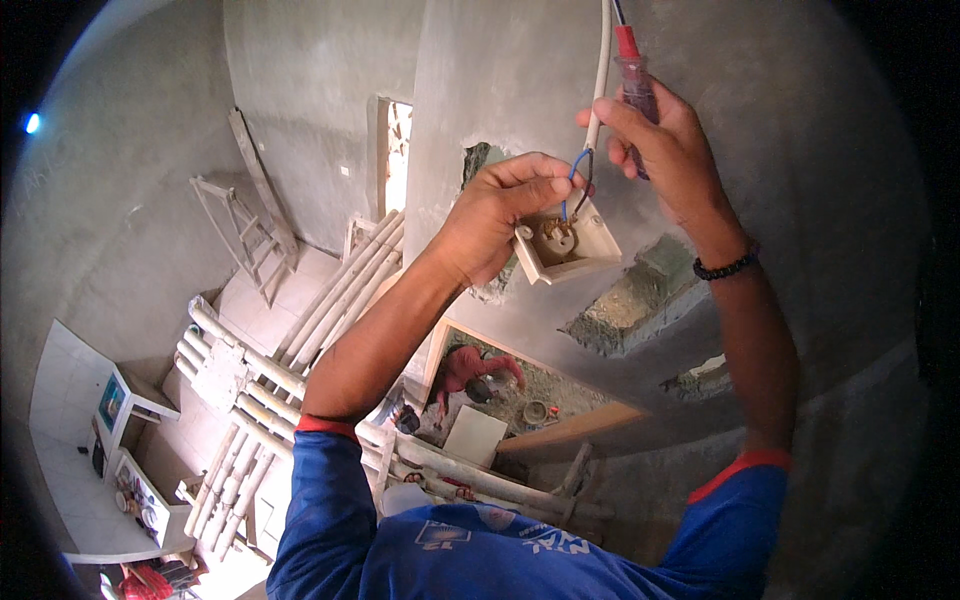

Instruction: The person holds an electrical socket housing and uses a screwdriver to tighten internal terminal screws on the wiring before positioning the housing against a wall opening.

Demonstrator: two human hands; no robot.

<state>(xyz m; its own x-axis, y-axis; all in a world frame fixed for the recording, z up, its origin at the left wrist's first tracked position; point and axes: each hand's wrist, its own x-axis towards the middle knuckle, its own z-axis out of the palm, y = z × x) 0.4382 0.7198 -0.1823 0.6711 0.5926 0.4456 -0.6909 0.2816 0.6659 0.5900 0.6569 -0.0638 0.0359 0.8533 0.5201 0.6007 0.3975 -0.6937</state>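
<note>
A cream-coloured square electrical fitting (585, 253) hangs open side toward me, brass terminals showing in its middle. A blue wire (574, 172) and a black wire run into it from the end of a white cable (602, 75) that comes down from above. My left hand (510, 205) is closed at the fitting's upper left corner, thumb and forefinger pinching the blue wire. In my right hand (665, 150) is a screwdriver (637, 92) with a clear handle and red collar, its shaft pointing up. The thumb of that hand lies against the cable.
Bare grey plaster wall (800, 130) has rough cut-out holes (645, 295). Scaffold poles (340, 290) stand below me to the left. Through an opening, a person in red (462, 370) bends low beside a bucket (537, 411). A wooden ladder (250, 240) leans at the far left.
</note>
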